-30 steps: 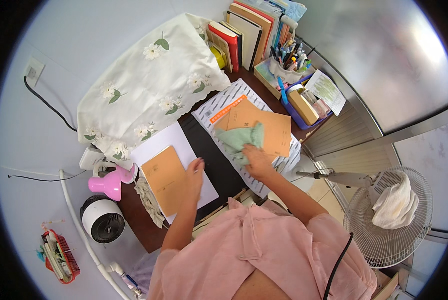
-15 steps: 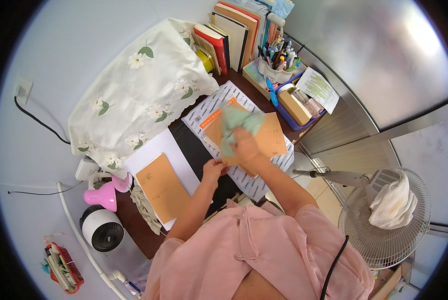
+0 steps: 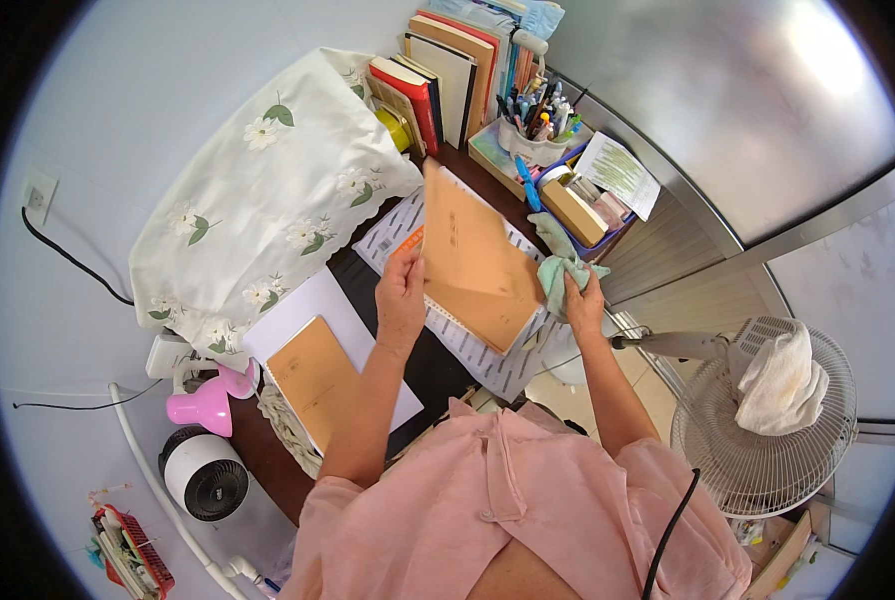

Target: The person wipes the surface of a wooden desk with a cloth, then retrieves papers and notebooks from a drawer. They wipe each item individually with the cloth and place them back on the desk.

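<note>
My left hand (image 3: 402,300) pinches the left edge of a tan notebook (image 3: 465,235), which is raised and tilted. Under it, another tan notebook (image 3: 496,322) lies on a white patterned mailing bag (image 3: 498,370). To the right of these notebooks, my right hand (image 3: 585,303) is closed on a crumpled pale green cloth (image 3: 565,270). A third tan notebook (image 3: 313,375) rests on white paper (image 3: 330,300) at the left of the desk, beside my left forearm.
A flower-patterned white cover (image 3: 258,190) drapes the back left. Upright books (image 3: 438,85), a pen holder (image 3: 536,140) and a blue basket (image 3: 580,232) line the back. A pink lamp (image 3: 203,405) stands left; a fan (image 3: 763,420) with a white cloth stands right.
My right hand has moved right with the green cloth, off the notebook it was over. My left hand has moved away from me and raised a tan notebook by its edge.
</note>
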Available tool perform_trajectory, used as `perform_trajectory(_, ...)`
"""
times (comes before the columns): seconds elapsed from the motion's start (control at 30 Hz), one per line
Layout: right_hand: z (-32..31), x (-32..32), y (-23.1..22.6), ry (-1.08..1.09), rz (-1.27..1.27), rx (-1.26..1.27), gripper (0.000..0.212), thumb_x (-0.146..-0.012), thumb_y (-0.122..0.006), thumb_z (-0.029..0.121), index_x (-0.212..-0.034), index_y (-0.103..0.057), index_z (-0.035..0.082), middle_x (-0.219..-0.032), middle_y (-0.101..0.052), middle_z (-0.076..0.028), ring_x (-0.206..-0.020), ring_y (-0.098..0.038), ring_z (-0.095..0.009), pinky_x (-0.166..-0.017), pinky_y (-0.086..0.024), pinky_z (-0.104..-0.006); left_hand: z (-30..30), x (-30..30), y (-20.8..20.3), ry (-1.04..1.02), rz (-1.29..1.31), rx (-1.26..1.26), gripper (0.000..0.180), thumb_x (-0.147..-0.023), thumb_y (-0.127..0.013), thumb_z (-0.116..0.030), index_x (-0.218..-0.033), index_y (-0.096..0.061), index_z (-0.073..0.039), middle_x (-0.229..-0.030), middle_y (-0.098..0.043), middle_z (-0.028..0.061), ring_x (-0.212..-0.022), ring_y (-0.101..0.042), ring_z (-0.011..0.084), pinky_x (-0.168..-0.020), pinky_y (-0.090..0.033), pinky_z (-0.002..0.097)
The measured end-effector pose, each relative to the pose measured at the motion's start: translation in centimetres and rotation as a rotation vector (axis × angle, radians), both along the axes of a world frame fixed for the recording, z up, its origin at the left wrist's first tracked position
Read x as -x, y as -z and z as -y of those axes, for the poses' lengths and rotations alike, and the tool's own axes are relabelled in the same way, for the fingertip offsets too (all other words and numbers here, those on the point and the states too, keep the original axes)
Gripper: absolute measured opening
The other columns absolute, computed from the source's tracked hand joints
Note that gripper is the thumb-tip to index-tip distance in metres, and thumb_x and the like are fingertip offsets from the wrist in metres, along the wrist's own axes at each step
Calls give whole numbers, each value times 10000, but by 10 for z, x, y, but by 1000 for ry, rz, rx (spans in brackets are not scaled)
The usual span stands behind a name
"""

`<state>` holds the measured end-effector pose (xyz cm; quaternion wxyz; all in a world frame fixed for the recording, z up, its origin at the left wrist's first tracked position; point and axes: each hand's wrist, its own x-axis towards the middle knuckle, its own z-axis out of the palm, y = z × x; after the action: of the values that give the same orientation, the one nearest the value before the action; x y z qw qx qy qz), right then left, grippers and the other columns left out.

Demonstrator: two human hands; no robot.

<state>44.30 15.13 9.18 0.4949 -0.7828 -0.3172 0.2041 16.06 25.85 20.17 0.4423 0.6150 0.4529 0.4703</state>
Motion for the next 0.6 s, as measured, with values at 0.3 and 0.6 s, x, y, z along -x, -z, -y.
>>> perform_trajectory(0.3,10,1,14,98,-241,-177,456,-881,-662,256,-1224,-542,-20,-1098,-639,-172,-993,-613,-217,-866,-469,-325,38,-7,-24,429,-703,-797,230,-813,-529,-10,-1036,-586,-10,-1191,-575,179,-1136,-552,340,-961,-456,417)
perform_trajectory(0.6,12,38,-21,-302,286,-133,551,-762,-715,178,-1241,-501,12,-1212,-567,-200,-1121,-545,-378,-940,-447,-388,100,31,170,-96,-116,365,303,-885,-651,-118,-1138,-565,28,-1167,-589,114,-963,-622,230,-825,-518,321)
